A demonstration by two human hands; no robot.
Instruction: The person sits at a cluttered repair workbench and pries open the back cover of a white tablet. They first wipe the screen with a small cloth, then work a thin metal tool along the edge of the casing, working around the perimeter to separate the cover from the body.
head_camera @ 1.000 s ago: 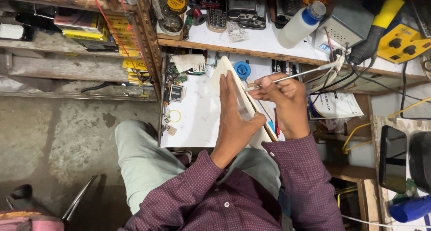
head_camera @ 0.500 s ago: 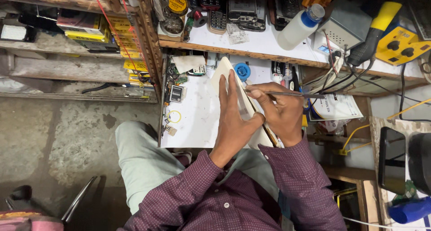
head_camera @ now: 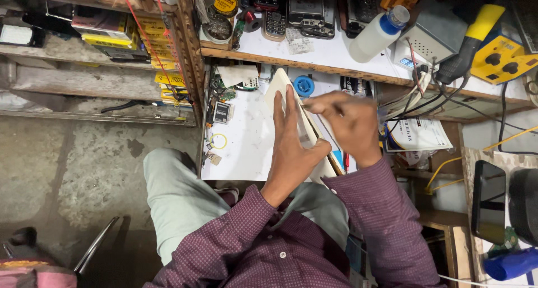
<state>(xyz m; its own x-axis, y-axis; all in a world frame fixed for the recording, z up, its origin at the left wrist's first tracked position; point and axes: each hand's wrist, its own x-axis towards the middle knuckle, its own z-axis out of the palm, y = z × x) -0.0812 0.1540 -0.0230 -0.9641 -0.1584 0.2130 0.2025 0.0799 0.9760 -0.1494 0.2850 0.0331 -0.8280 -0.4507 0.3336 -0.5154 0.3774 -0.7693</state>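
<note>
Since half a second ago, the right hand [head_camera: 344,120] has slid its thin tool down along the edge of the tablet [head_camera: 297,117]. That cream slab stands on edge over the tabletop [head_camera: 246,145], clasped by the left hand [head_camera: 291,148], fingers [head_camera: 283,106] flat on its back. Right fingers look pinched; motion blur hides the tool. Best keep the slab steady and pry gently.

I see left hand [head_camera: 291,145] raised edge-on, fingers [head_camera: 280,106] straight and together, thumb hooked right. Right hand [head_camera: 344,122] sits just beside it, knuckles up, fingers curled and blurred. Both forearms angle up from maroon sleeves.
</note>
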